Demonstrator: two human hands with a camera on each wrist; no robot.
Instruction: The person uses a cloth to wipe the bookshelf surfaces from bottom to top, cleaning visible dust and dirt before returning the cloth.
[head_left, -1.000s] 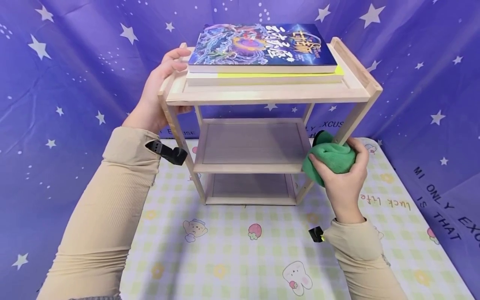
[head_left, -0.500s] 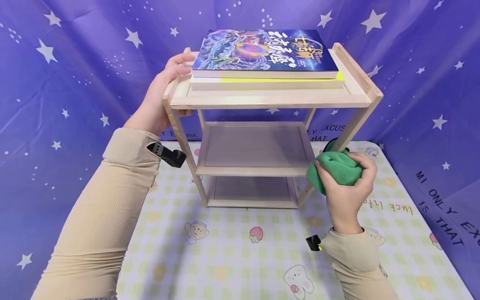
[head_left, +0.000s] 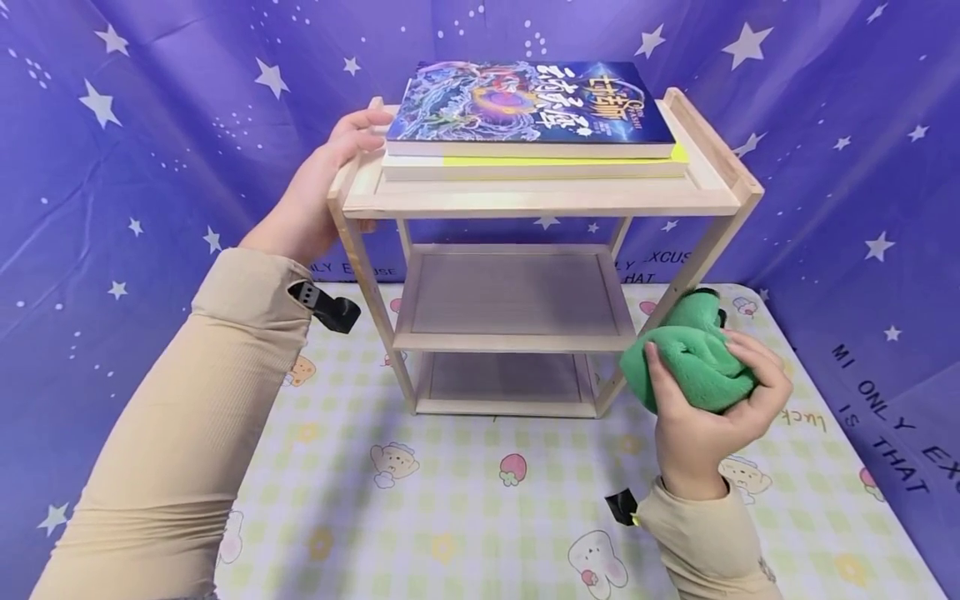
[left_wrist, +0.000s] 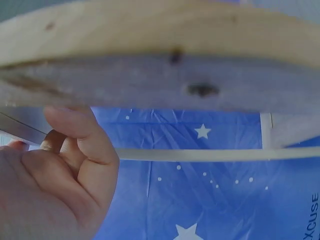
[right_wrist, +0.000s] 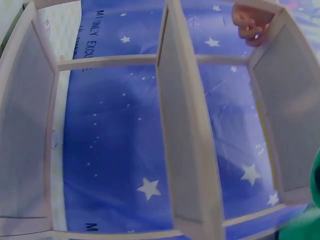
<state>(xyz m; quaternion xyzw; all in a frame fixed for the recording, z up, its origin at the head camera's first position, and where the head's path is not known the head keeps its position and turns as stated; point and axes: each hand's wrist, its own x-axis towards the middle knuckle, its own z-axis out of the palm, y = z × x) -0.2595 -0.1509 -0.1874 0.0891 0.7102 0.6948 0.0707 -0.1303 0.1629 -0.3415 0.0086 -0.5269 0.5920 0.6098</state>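
A small three-tier wooden shelf (head_left: 517, 342) stands upright on the table. Its top left end is gripped by my left hand (head_left: 311, 196), with fingers over the top edge and the thumb side below the board. In the left wrist view that hand (left_wrist: 65, 175) curls up under the wooden side piece (left_wrist: 150, 80). My right hand (head_left: 712, 425) holds a bunched green cloth (head_left: 697, 367) with dark edging, beside the shelf's right front leg (head_left: 693, 258). Whether the cloth touches that leg I cannot tell. In the right wrist view, only part of the green cloth (right_wrist: 300, 226) shows.
Two books lie stacked on the top tier: a blue illustrated book (head_left: 525, 108) above a yellow-and-white one (head_left: 562, 169). A checked tablecloth (head_left: 450, 508) covers the table. Behind and around hangs a purple star-patterned curtain (head_left: 187, 108).
My right hand has drawn the green cloth down and to the right, from around the right front leg to in front of it. My left hand keeps its grip on the shelf.
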